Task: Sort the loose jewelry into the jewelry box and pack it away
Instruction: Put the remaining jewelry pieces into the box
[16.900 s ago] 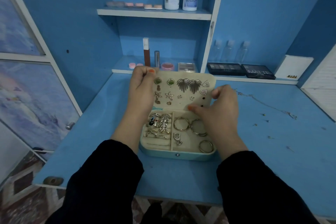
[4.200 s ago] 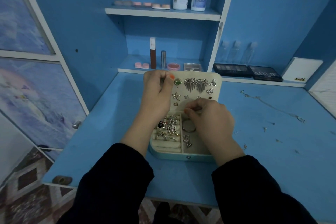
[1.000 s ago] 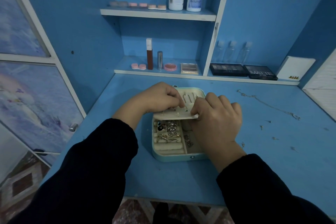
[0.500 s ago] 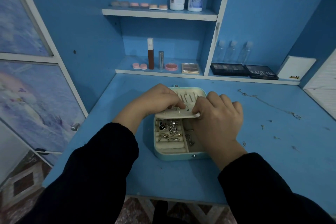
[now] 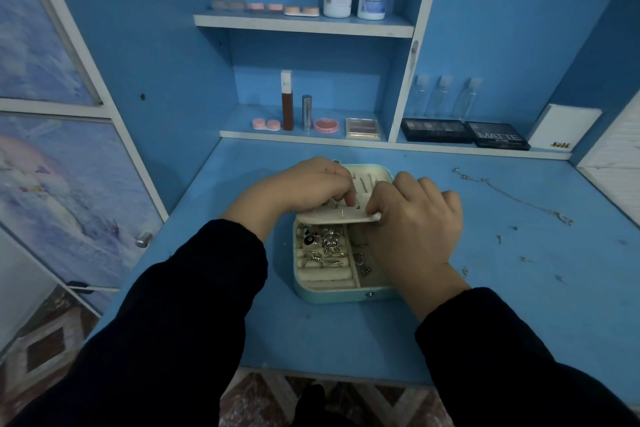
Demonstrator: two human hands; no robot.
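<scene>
Jewelry box: open mid-desk, nearer the back edge, with its lid laid flat behind the tray.
Earring panel: held about level over the tray's rear half, probably to fold it down for closing.
Left hand: fingers curled over the panel's left part, steadying it.
Right hand: pinches the panel's right corner.
Rings: tucked into the tray's left rolls.
Necklace chain: loose toward the desk's right rear corner, not yet sorted.
</scene>
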